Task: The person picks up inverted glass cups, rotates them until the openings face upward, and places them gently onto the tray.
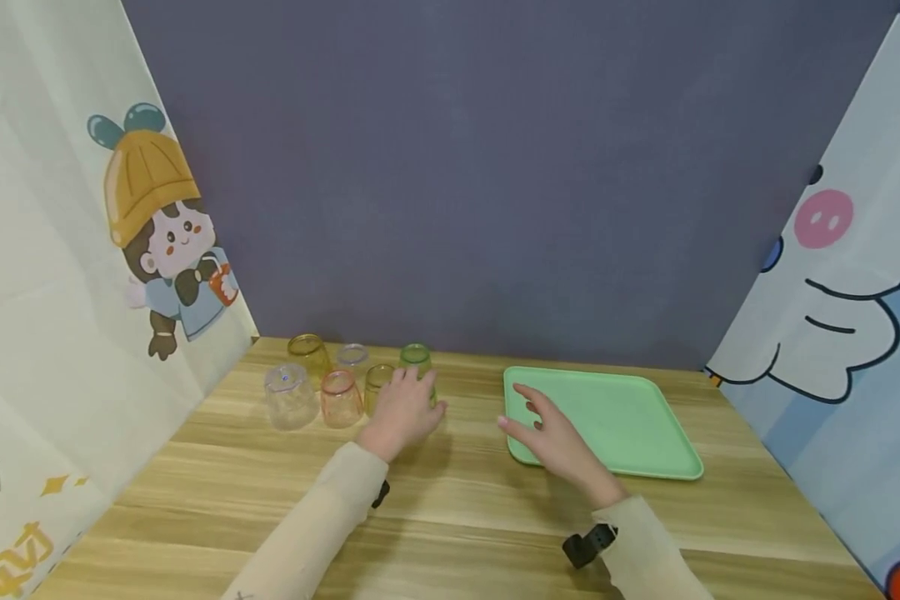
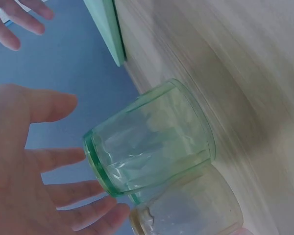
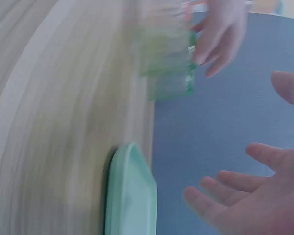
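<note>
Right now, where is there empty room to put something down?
The green tray is bare, though the right hand is near its left edge. The wooden table is bare between tray and glasses. It's crowded at the back left: glasses bunch together, with the left hand at their right end.

I count seven glasses (image 1: 341, 402), one mostly hidden by my left hand (image 1: 405, 410) in the head view; one green tray (image 1: 622, 425); one wooden table (image 1: 450, 533); two black wrist devices (image 1: 589, 546). My hands: two, right hand (image 1: 561, 442) included.

L grip (image 1: 405, 409) nr tinted cups (image 1: 342, 402)
</note>
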Available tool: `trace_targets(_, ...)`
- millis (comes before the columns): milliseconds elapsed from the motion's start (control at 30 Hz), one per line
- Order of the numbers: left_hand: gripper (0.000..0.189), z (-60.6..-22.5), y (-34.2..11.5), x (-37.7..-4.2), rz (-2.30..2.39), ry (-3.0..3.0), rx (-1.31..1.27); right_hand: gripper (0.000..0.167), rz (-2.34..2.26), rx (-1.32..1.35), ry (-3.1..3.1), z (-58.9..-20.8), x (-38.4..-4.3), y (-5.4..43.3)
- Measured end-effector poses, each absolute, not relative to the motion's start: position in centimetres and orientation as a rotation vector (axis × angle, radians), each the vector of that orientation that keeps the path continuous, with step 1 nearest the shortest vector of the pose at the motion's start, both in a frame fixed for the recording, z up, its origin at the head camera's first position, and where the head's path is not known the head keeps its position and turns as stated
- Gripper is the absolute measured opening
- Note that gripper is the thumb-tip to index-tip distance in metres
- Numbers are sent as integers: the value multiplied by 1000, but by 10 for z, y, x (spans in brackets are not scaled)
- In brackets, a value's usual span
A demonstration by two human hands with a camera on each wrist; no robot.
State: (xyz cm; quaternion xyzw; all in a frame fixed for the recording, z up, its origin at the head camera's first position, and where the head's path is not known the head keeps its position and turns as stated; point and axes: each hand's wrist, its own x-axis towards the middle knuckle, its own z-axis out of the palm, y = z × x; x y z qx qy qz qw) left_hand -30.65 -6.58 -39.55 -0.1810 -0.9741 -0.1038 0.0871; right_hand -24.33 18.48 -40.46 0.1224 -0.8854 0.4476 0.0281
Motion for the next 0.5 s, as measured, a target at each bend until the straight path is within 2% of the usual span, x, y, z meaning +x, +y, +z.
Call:
trace_targets(233,60,-401,-61,-313,-325,-2913,-535,72,1572,359,-2670,-403,-243,184)
trace_targets(500,55,-402,-61,-317,-353,-2903,-545,74,1546,325,-2694,-405,-247,189)
